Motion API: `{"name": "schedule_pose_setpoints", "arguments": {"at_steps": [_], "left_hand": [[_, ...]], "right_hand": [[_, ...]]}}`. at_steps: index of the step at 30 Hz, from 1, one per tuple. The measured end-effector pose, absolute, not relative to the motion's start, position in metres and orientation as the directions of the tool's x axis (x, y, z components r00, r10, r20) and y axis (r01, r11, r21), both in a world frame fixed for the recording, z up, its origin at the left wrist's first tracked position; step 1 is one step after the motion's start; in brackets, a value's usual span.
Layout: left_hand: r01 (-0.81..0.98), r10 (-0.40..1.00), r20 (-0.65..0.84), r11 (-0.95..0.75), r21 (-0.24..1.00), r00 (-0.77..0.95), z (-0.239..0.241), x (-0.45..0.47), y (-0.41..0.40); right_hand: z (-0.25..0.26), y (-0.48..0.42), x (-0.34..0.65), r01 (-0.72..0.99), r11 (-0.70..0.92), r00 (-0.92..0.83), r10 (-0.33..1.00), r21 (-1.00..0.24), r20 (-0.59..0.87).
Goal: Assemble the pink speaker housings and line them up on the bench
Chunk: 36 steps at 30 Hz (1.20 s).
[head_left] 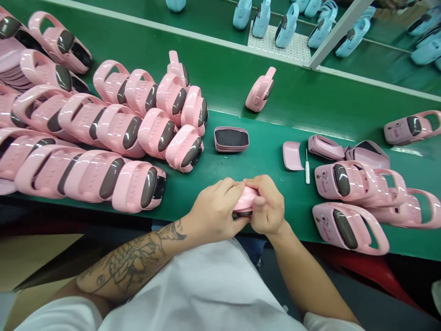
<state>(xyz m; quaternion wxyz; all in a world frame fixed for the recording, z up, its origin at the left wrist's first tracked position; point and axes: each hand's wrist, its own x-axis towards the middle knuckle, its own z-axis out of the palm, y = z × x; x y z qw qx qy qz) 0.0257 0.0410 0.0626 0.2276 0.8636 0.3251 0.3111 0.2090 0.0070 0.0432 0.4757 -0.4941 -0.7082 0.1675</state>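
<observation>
A small pink plastic part [245,202] with a dark underside is pinched between both my hands at the near edge of the green belt [262,96]. My left hand [215,209] wraps its fingers over the part from the left. Gripping it from the right is my right hand [267,207], thumb pressed down on it. Just beyond lie a stack of pink lids with dark faces [231,139], one loose pink lid [292,155] and a thin white pick tool [307,168].
Several pink handled cases with dark panels [113,133] are piled on the left. More pink cases [351,202] lie on the right, and one stands alone [261,89] further back. Light blue cases [285,20] sit on the far belt behind a white rail [339,32].
</observation>
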Motion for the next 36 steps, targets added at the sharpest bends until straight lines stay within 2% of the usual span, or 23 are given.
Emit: {"name": "schedule_pose_setpoints", "arguments": {"at_steps": [3,6,11,13,15,18,20,22,24,26,28,30,31,33,34,36], "left_hand": [[0.398,0.692,0.380,-0.687,0.608,0.614,0.065,0.025,0.042],[0.354,0.710,0.290,-0.610,0.709,0.642,0.060,0.019,0.048],[0.417,0.793,-0.081,-0.228,0.880,0.604,0.031,0.013,0.055],[0.390,0.796,-0.153,-0.111,0.914,0.585,0.021,0.012,0.054],[0.307,0.806,-0.102,-0.102,0.946,0.584,0.015,0.012,0.053],[0.095,0.801,0.129,-0.225,0.970,0.584,0.012,0.018,0.052],[-0.033,0.842,0.241,-0.258,0.966,0.483,0.012,0.028,0.054],[-0.094,0.917,0.255,-0.238,0.967,0.306,0.014,0.040,0.059],[-0.109,0.957,0.241,-0.226,0.968,0.160,0.018,0.049,0.065],[-0.126,0.956,0.263,-0.247,0.961,0.127,0.025,0.052,0.072],[-0.148,0.935,0.316,-0.293,0.944,0.163,0.034,0.050,0.077],[-0.163,0.917,0.348,-0.320,0.933,0.195,0.043,0.047,0.082],[-0.156,0.915,0.347,-0.319,0.935,0.205,0.046,0.047,0.085],[-0.149,0.922,0.306,-0.277,0.949,0.239,0.050,0.050,0.090],[-0.160,0.922,0.280,-0.243,0.957,0.269,0.050,0.053,0.093],[-0.157,0.912,0.265,-0.226,0.961,0.314,0.047,0.061,0.098]], "right_hand": [[0.039,0.009,0.210,0.504,0.393,0.021,0.884,-0.769,0.466],[0.031,0.010,0.215,0.451,0.278,0.163,0.908,-0.848,0.385],[0.006,0.014,0.227,0.226,0.014,0.496,0.859,-0.974,0.128],[-0.002,0.013,0.226,0.118,-0.034,0.564,0.825,-0.992,0.039],[-0.005,0.012,0.222,0.034,-0.051,0.612,0.791,-0.998,-0.020],[-0.001,0.010,0.208,-0.042,-0.043,0.664,0.745,-0.998,-0.060],[0.004,0.010,0.195,-0.061,-0.025,0.679,0.732,-0.998,-0.060],[0.009,0.009,0.181,-0.068,-0.007,0.683,0.728,-0.998,-0.052],[0.013,0.008,0.169,-0.031,0.021,0.683,0.730,-0.999,-0.006],[0.016,0.005,0.162,0.163,0.111,0.655,0.731,-0.980,0.192],[0.022,0.000,0.162,0.410,0.246,0.546,0.706,-0.878,0.452],[0.031,-0.006,0.169,0.576,0.348,0.380,0.687,-0.740,0.619],[0.038,-0.008,0.174,0.612,0.367,0.303,0.709,-0.701,0.636],[0.053,-0.009,0.190,0.654,0.326,0.189,0.803,-0.683,0.565],[0.061,-0.005,0.200,0.670,0.266,0.185,0.844,-0.693,0.503],[0.078,0.013,0.226,0.681,0.102,0.288,0.873,-0.725,0.393]]}}
